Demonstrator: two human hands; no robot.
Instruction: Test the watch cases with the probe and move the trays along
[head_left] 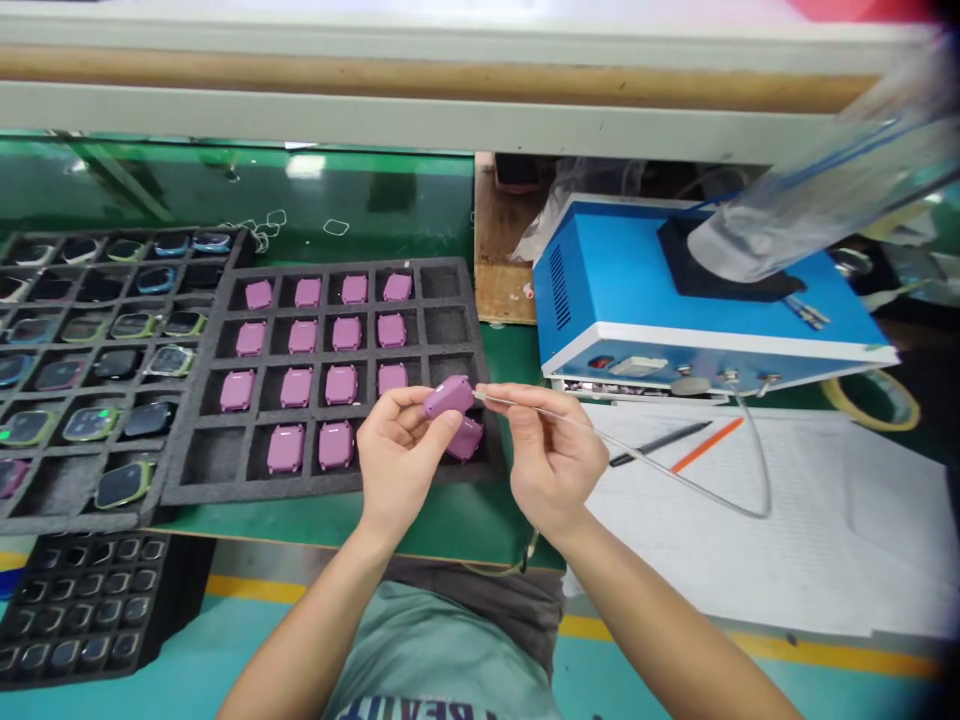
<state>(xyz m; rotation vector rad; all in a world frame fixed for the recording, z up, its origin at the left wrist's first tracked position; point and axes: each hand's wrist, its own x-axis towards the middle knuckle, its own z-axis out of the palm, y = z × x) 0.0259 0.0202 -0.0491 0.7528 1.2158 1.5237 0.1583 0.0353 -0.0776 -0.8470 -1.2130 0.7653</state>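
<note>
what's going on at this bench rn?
Someone's left hand is holding a purple case over a dark foam tray. Their right hand pinches the end of a thin gray line, its tip right at the case's edge; can't tell if it's touching. The line loops back to the front of a blue box. More purple cases sit in the tray's compartments.

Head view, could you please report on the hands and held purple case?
Left hand grips purple case. Right hand holds cable, tip beside it, contact unclear. Nothing visibly between.
</note>
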